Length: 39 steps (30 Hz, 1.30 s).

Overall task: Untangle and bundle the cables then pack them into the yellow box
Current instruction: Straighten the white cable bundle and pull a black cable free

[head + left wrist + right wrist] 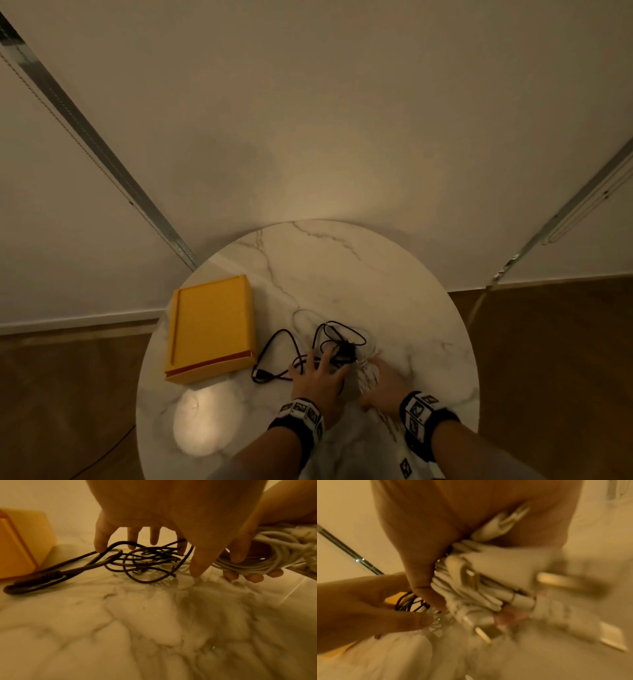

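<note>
A tangled black cable (274,356) lies in the middle of the round marble table (376,274); its plug end (34,580) points toward the yellow box (212,325), which lies flat at the left. My left hand (320,368) is spread over the tangle, with its straight fingertips (101,546) touching the loops (145,558). Just to the right, my right hand (383,383) grips a coiled white cable bundle (479,588), fingers curled under it (254,577) and thumb (423,574) on top. The two cables sit close together, and I cannot tell whether they are still entwined.
The table stands against a pale wall, with wooden floor on both sides. A bright lamp reflection (205,418) lies on the marble near the front left. Bare marble stretches behind and to the right of the cables.
</note>
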{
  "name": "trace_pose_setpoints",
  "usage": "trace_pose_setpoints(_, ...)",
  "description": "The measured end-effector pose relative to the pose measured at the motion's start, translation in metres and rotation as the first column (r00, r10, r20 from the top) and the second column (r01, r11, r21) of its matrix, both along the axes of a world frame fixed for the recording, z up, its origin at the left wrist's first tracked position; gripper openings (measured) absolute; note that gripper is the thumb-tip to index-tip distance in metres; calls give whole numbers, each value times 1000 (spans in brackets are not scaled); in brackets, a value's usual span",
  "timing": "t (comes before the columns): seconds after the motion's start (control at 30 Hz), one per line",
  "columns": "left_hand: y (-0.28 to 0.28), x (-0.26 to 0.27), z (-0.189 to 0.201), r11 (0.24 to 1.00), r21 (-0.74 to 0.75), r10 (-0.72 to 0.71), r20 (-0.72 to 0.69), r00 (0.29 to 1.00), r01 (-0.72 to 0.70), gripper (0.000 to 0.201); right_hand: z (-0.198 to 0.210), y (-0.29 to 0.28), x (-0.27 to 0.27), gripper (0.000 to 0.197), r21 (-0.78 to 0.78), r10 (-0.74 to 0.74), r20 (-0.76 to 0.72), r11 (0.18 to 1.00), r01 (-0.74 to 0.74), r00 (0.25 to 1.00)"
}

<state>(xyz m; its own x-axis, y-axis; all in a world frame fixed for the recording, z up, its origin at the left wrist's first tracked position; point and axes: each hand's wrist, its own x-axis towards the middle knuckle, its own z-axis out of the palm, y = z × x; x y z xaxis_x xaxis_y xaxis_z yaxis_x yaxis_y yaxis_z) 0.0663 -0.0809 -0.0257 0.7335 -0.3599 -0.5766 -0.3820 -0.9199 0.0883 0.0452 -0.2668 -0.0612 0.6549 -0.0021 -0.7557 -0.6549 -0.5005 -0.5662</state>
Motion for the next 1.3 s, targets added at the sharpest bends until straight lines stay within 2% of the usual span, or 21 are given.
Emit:
trace_pose_setpoints(0.03,0,2,-3,999,35,9,-19,1000,-8,70,5,1,-2,123,-35,6,8,999,-5,1000)
trace_pose_setpoints(0.07,0,4,-6,998,58,19,-34,999,-17,70,34,8,-4,119,-59,25,16,998,-24,1000)
trace_pose_setpoints(0.1,0,6,-7,997,72,23,-48,999,-19,70,46,10,-4,117,-67,49,11,997,-48,999)
trace_pose_setpoints(0.17,2,10,-6,995,98,10,-71,997,-3,73,52,12,-3,114,-68,120,5,990,-120,993)
trace_pose_setpoints(0.27,5,14,-6,993,120,-6,-75,997,15,78,51,12,2,97,-161,217,13,964,-212,976)
trace_pose_setpoints(0.4,7,17,-11,995,97,33,-45,998,-28,93,49,12,6,81,-214,264,-34,940,-265,964)
trace_pose_setpoints(0.47,8,18,-11,993,105,54,-31,998,-50,99,47,12,7,81,-232,297,-42,926,-299,954)
trace_pose_setpoints(0.6,7,20,-12,993,103,64,-50,997,-58,99,41,11,7,83,-268,329,-47,906,-329,943)
trace_pose_setpoints(0.67,6,22,-12,993,95,73,-57,996,-67,97,38,10,7,77,-281,344,-76,893,-351,936)
trace_pose_setpoints(0.73,7,21,-12,994,81,73,-39,997,-70,94,41,9,9,57,-250,314,-107,910,-332,943)
trace_pose_setpoints(0.8,10,18,-12,996,58,75,-6,997,-75,90,48,5,14,30,-170,207,-106,960,-222,973)
trace_pose_setpoints(0.9,15,15,-16,995,6,99,26,995,-99,85,66,-3,21,28,-49,24,-58,998,-27,998)
trace_pose_setpoints(1.0,16,13,-15,990,-41,140,24,990,-139,78,94,-5,23,25,120,-113,15,987,110,993)
trace_pose_setpoints(1.07,16,13,-10,981,-75,182,29,983,-180,75,120,-4,24,16,198,-144,64,972,129,988)
trace_pose_setpoints(1.13,15,16,-5,964,-119,245,35,969,-239,71,144,-3,25,18,271,-174,105,952,141,979)
trace_pose_setpoints(1.2,17,20,-2,941,-166,302,16,953,-295,59,165,-2,27,14,346,-223,142,924,163,964)
trace_pose_setpoints(1.3,27,23,0,946,-169,278,-25,960,-278,51,195,-4,30,8,490,-337,134,840,233,932)
